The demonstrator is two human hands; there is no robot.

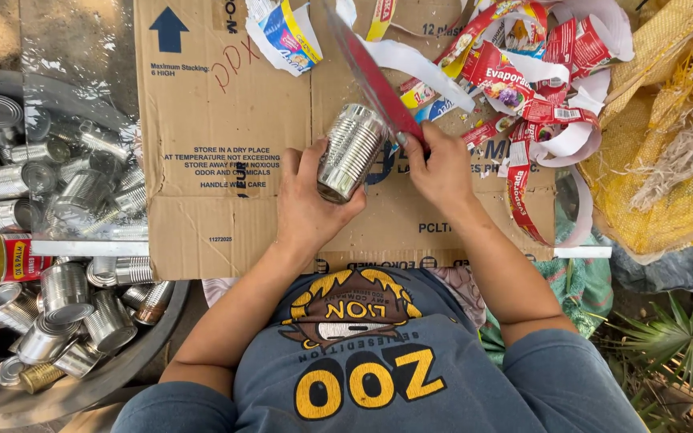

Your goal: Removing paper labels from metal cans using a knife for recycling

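My left hand (308,200) grips a bare shiny tin can (351,151) lying on its side over a flattened brown cardboard sheet (226,120). My right hand (436,167) pinches the end of a long red label strip (370,72) that runs up and away from the can's top edge. The can's metal is bare and ribbed, with no paper left on the side I see.
A big round metal basin (82,385) at the left holds several stripped cans and one can with a red label (18,258). Torn red and white labels (523,72) pile up at the upper right. Yellow woven sacking (667,144) lies at the far right.
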